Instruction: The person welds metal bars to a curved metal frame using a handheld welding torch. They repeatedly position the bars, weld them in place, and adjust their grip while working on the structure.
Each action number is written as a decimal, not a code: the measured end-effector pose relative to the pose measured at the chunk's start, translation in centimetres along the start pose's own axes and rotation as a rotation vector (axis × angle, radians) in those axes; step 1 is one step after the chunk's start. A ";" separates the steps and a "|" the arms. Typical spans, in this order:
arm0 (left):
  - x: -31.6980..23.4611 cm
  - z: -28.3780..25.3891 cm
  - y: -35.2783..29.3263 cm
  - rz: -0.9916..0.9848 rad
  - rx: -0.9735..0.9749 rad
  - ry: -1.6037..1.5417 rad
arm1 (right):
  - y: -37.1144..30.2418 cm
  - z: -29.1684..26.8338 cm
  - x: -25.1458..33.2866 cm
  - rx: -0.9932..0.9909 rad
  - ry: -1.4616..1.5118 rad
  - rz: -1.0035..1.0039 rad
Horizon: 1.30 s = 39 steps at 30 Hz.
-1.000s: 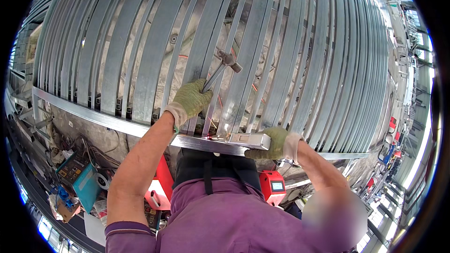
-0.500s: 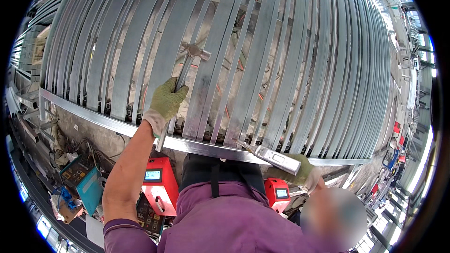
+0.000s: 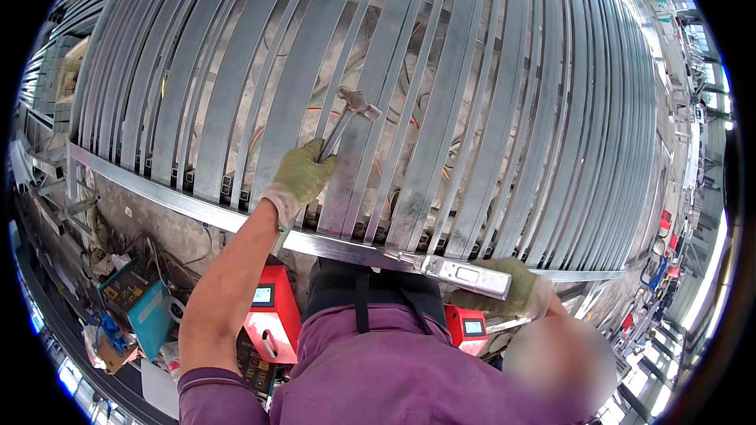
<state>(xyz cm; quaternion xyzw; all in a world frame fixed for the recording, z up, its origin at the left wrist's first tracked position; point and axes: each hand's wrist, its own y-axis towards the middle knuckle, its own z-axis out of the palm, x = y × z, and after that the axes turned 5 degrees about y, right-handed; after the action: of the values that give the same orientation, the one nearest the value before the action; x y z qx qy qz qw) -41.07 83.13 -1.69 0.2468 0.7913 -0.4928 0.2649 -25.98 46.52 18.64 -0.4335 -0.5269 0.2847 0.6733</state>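
My left hand [image 3: 303,175], in a green and grey work glove, is closed round the handle of a hammer [image 3: 359,102]. The hammer's metal head points away from me, over the flat grey metal bars [image 3: 370,122] of a large frame. At the near edge, my gloved right hand [image 3: 521,287] grips a silver welding gun [image 3: 469,276] with a boxy body and a narrow nozzle. The nozzle points left, along the frame's front rail [image 3: 331,247]. Part of the right hand's fingers is hidden behind the gun.
Two red machines with small screens, one at left [image 3: 272,315] and one at right [image 3: 466,329], stand below the rail. A teal box [image 3: 146,311] and tangled cables [image 3: 161,256] lie on the left. More cables show through the gaps between bars.
My left hand and the hammer have shifted right and a little nearer to me. The welding gun has moved slightly left and nearer, its body turned more level. Both grips are kept.
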 end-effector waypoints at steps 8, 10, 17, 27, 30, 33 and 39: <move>4.2 0.3 2.5 0.129 -0.020 -0.027 | 7.6 1.6 3.4 0.044 -0.422 0.043; 1.9 -0.5 1.7 0.030 0.086 -0.117 | 8.4 1.9 1.5 -0.008 -0.299 -0.056; 2.6 -0.4 1.4 0.071 0.019 -0.162 | 4.2 0.8 -2.3 -0.285 0.104 0.072; 2.6 -0.7 2.1 0.051 0.099 -0.227 | -1.7 5.2 -1.2 -0.076 -0.022 -0.128; 3.9 -0.4 2.8 0.051 0.102 -0.282 | 1.5 4.0 2.2 0.014 -0.464 -0.328; 5.3 -0.3 3.4 0.077 0.093 -0.237 | 6.2 2.6 5.2 0.082 -0.416 -0.230; 2.1 -0.9 2.1 0.053 0.070 -0.034 | 13.7 1.7 2.2 0.165 -0.161 -0.136</move>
<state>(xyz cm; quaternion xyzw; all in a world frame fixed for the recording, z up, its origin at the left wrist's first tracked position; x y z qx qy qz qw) -41.41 85.00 -4.08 0.2684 0.7621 -0.5169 0.2827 -25.96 55.18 7.71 -0.3159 -0.5821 0.3147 0.6800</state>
